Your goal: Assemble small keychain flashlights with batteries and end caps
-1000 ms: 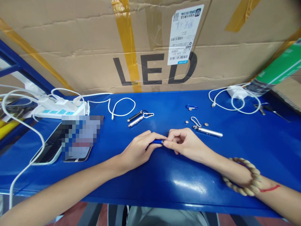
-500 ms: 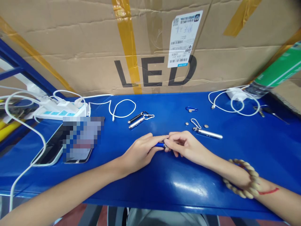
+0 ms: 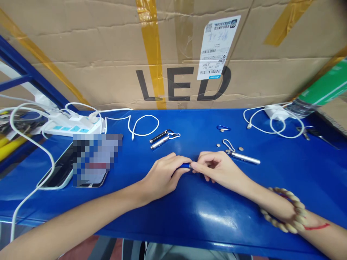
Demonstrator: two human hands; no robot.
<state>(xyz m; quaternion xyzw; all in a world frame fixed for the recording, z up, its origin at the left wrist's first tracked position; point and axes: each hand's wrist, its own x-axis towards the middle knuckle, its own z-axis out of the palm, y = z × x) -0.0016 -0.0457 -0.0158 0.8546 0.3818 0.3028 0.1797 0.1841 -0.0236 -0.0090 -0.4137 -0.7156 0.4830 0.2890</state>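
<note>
My left hand (image 3: 164, 175) is closed around a small blue pen-shaped flashlight (image 3: 184, 165), most of which its fingers hide. At the flashlight's right end, my right hand (image 3: 214, 166) pinches the tip between thumb and fingers. Just beyond the right hand lies a silver mini flashlight (image 3: 245, 157) with a silver carabiner (image 3: 229, 145). Two button cells (image 3: 241, 148) are on either side of that carabiner. A black mini flashlight (image 3: 158, 137) and another silver one (image 3: 159, 143) lie side by side, beyond the left hand, with clips at their ends.
A blue carabiner (image 3: 223, 128) lies farther back. Two phones (image 3: 55, 173) and a power strip (image 3: 73, 126) with white cables are at left. A charger (image 3: 276, 112), keys (image 3: 306, 133) and a green-labelled bottle (image 3: 322, 86) are at right. A large cardboard box (image 3: 108, 54) stands behind.
The view has shifted slightly. The right hand's fingers have drawn a little away from the left hand's fingertips, while both hands still hold the blue flashlight.
</note>
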